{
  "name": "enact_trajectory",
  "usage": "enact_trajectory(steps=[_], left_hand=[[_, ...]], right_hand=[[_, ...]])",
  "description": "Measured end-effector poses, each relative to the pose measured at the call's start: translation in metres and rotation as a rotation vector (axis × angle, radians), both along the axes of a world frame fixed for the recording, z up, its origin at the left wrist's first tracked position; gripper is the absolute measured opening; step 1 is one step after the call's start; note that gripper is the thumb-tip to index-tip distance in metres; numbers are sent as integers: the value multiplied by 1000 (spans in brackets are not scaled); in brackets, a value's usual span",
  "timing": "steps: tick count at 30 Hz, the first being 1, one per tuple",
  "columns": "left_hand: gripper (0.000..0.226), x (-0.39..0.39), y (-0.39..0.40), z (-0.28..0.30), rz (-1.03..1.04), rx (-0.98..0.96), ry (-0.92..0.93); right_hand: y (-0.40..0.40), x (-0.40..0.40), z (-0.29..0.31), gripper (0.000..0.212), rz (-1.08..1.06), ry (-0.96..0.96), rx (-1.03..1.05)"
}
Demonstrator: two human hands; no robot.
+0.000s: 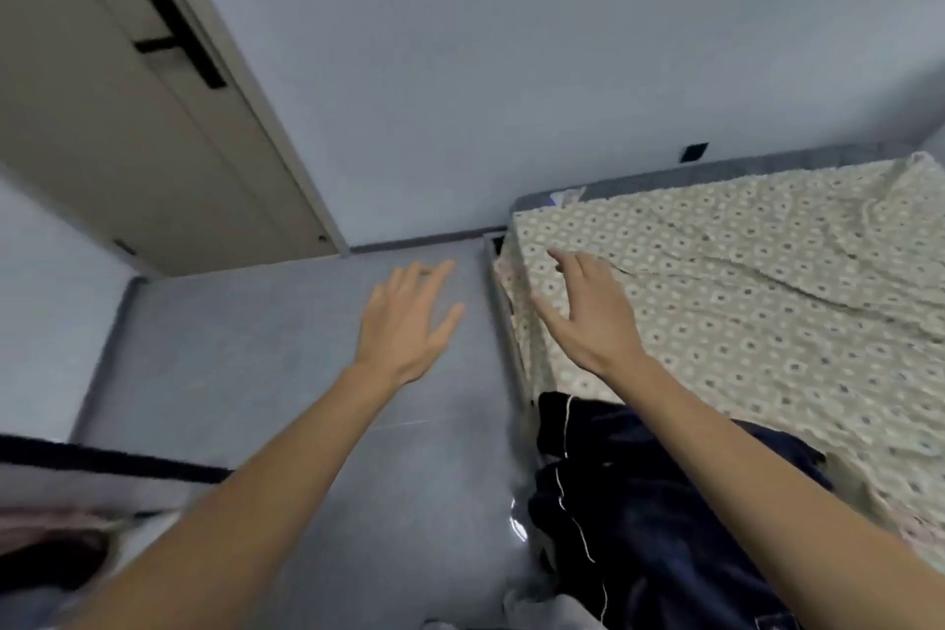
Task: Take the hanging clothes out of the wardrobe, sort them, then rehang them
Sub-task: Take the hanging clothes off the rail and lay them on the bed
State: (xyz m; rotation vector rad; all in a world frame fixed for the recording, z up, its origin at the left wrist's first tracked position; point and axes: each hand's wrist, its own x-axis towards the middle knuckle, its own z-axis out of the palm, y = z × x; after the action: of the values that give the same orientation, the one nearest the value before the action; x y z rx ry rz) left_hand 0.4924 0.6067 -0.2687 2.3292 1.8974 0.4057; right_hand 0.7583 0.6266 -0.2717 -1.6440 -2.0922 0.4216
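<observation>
**Bare Arms Reach Out Over Floor and Bed, Both Hands Holding Nothing**

Forearms fill the lower part of the view, both bare, stretching forward from the bottom edge. Behind them the pale grey wall (460,41) takes up most of the upper picture, and the glossy grey floor (255,348) spreads across the middle and lower left. On the right stands the bed (690,171), covered by a cream bedspread (767,297) printed with small round flowers and lying in loose creases. At upper left a beige door (102,128) is set in its frame, with a black handle (176,41) on it.

A dark navy garment (639,527) with thin white piping lies heaped on the near corner of the bed, partly hanging over the edge toward the floor; the right forearm passes above it. It is the only piece of clothing clearly in sight, and it is not on a hanger that can be seen.

The left hand (409,317) hovers over the floor, palm down, fingers spread and straight, gripping nothing. The right hand (588,307) is just beside it, over the corner of the bedspread, fingers likewise extended and relaxed; whether the fingertips touch the cloth cannot be told. A small black square (694,152) sits low on the wall behind the bed. Something pinkish and blurred shows at the lower left edge, too unclear to name.
</observation>
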Motion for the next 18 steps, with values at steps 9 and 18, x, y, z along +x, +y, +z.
enact_trajectory(steps=[9, 18], left_hand=[[61, -199, -148, 50, 532, 143, 50], [59, -298, -329, 73, 1104, 132, 217]], right_hand=[[-31, -280, 43, 57, 651, 71, 136], [-108, -456, 59, 62, 1155, 77, 137]])
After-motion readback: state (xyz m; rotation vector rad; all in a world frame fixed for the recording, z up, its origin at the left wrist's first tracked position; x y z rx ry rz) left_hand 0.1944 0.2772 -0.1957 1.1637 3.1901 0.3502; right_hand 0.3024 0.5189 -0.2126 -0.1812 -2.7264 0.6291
